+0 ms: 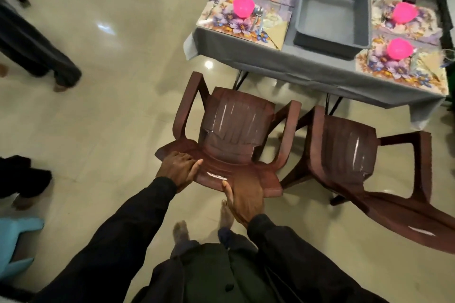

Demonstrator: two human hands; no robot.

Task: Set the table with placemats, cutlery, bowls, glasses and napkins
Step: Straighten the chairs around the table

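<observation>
On chair (234, 135) back, right hand (243, 202), fingertips hidden

Both arms are reaching forward and down in black sleeves (110, 229), elbows a bit bent. The left hand (178, 171) is gripping the top edge of the chair back (236, 130), fingers curling over it, knuckles up. The right hand (243, 200) is sitting just to its right and closer to the body, clamping the same edge, with its thumb sticking out toward the left hand.
</observation>
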